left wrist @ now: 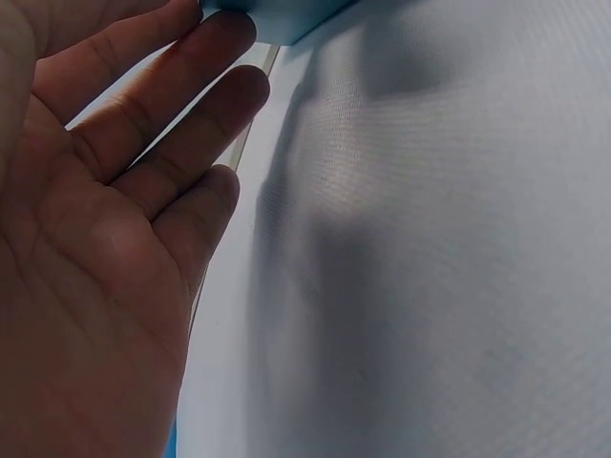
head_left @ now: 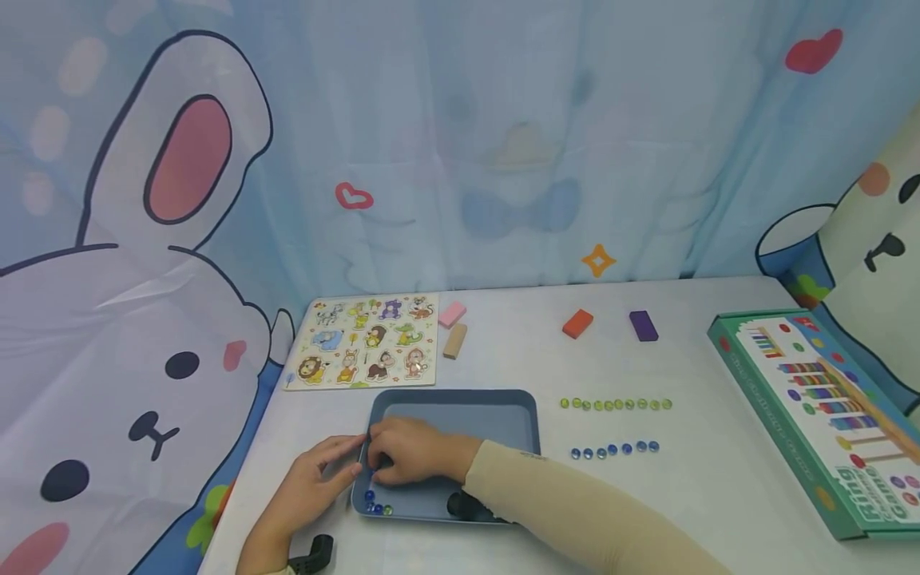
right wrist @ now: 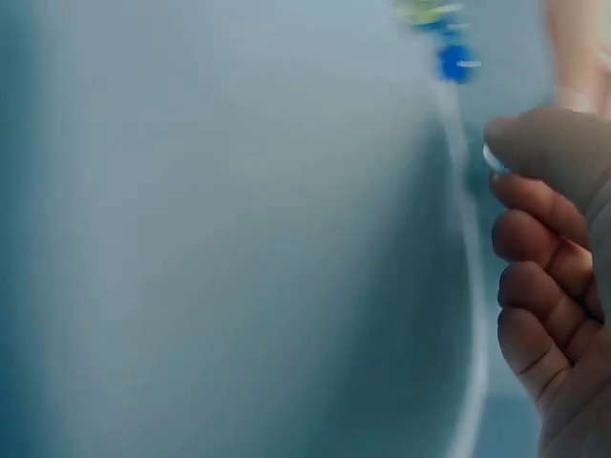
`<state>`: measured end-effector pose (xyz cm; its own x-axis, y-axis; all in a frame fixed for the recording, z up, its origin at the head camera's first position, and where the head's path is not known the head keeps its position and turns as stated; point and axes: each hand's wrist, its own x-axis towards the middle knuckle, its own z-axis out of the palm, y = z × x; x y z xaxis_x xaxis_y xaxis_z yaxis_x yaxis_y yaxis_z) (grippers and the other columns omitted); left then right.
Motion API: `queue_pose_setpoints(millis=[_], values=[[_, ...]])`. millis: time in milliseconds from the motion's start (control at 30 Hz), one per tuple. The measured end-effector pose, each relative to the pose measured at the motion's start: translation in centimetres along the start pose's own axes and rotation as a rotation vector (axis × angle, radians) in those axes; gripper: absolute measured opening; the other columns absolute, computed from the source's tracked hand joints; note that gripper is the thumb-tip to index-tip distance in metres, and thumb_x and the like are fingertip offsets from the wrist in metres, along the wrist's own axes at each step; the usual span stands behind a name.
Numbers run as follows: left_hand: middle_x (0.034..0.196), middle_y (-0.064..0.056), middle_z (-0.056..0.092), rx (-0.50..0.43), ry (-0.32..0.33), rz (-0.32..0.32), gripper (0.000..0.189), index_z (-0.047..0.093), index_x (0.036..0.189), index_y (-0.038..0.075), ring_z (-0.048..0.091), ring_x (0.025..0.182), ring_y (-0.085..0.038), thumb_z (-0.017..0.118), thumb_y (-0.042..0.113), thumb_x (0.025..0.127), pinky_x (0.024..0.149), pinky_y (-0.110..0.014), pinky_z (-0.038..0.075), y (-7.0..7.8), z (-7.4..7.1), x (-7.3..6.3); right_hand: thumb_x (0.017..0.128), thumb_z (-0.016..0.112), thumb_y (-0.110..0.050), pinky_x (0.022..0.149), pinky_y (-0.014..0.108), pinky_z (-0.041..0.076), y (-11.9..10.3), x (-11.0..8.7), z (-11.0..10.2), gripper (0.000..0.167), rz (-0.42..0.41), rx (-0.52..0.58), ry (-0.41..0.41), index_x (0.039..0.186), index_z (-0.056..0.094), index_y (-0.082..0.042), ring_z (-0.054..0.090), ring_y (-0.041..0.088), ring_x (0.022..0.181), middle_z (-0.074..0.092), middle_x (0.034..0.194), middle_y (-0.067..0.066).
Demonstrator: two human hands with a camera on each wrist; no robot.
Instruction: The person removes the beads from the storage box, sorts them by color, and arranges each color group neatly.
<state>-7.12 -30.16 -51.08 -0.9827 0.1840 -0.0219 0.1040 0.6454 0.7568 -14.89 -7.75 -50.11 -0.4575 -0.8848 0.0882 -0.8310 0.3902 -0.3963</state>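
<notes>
My right hand (head_left: 410, 449) is over the left part of a blue-grey tray (head_left: 460, 396). In the right wrist view its thumb and forefinger pinch a small shiny marble (right wrist: 493, 158), mostly covered by the fingertips. Several blue marbles (head_left: 370, 496) and a yellow-green marble (head_left: 388, 509) lie in the tray's near left corner, blurred in the right wrist view. My left hand (head_left: 311, 485) is at the tray's left side, fingertips right at the rim. In the left wrist view its fingers extend, slightly bent, and the palm holds nothing.
To the tray's right lie a row of yellow-green marbles (head_left: 619, 405) and a shorter row of blue marbles (head_left: 612, 450). An animal puzzle board (head_left: 366, 342), pink (head_left: 452, 314), wooden (head_left: 455, 341), orange (head_left: 578, 323) and purple blocks (head_left: 643, 326) lie behind. A green game box (head_left: 819, 423) is far right.
</notes>
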Motion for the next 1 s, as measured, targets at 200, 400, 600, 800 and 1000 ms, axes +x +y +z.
queue_pose_setpoints(millis=[200,400,600,800,1000], values=[[0.141,0.006,0.067,-0.014,-0.023,-0.027,0.048,0.066,0.142,0.025,0.058,0.141,-0.027,0.077,0.032,0.096,0.120,-0.055,0.045,0.2,-0.1,0.1,0.094,0.079,-0.033,0.076,0.009,0.045,0.9,-2.0,-3.6,0.013,0.066,0.030,0.137,0.102,0.081,-0.023,0.059,0.004,0.089,0.068,0.095,-0.009],[0.140,0.004,0.068,-0.023,-0.028,-0.033,0.048,0.066,0.142,0.022,0.058,0.140,-0.030,0.077,0.028,0.096,0.120,-0.057,0.044,0.5,-0.1,0.0,0.094,0.080,-0.029,0.082,0.020,0.055,2.2,-5.9,-7.3,0.015,0.159,0.142,0.265,0.104,0.082,-0.019,0.064,0.013,0.095,0.070,0.099,-0.001],[0.139,0.003,0.068,-0.003,-0.022,-0.038,0.048,0.067,0.142,0.021,0.058,0.140,-0.031,0.077,0.029,0.096,0.119,-0.057,0.045,0.6,-0.1,-0.2,0.090,0.084,-0.026,0.077,0.026,0.056,3.9,-10.3,-9.1,0.013,0.255,0.130,0.408,0.100,0.081,-0.019,0.062,0.013,0.092,0.070,0.095,-0.004],[0.139,0.004,0.068,-0.008,-0.028,-0.061,0.047,0.067,0.141,0.021,0.058,0.140,-0.030,0.077,0.028,0.096,0.119,-0.057,0.045,0.8,-0.1,-0.3,0.089,0.084,-0.024,0.074,0.030,0.059,5.3,-14.7,-9.8,0.010,0.348,0.104,0.479,0.098,0.080,-0.021,0.064,0.016,0.091,0.070,0.095,-0.003],[0.140,0.003,0.068,-0.008,-0.037,-0.059,0.047,0.066,0.142,0.021,0.058,0.140,-0.029,0.076,0.030,0.097,0.119,-0.055,0.045,0.9,-0.2,-0.2,0.085,0.087,-0.018,0.073,0.030,0.059,6.5,-19.5,-10.5,0.013,0.413,0.059,0.561,0.096,0.080,-0.020,0.063,0.018,0.088,0.070,0.093,-0.001]])
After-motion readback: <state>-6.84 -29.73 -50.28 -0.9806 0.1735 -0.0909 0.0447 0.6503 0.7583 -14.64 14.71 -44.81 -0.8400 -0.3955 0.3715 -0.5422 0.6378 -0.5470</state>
